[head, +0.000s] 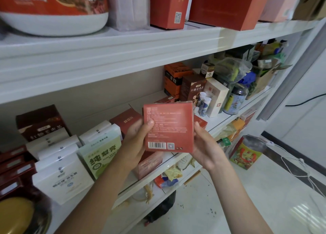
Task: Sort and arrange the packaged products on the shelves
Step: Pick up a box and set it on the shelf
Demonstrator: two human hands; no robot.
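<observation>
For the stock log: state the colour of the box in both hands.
The box is red with white print; head view.

Left hand (139, 138), right hand (205, 145) grip red box (168, 127) before shelf (220, 122).

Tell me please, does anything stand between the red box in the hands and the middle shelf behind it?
Nothing visible stands between them. The red box, held by the left hand and right hand, hides the spot directly behind it; a similar dark red box sits on the shelf just left of that spot.
</observation>
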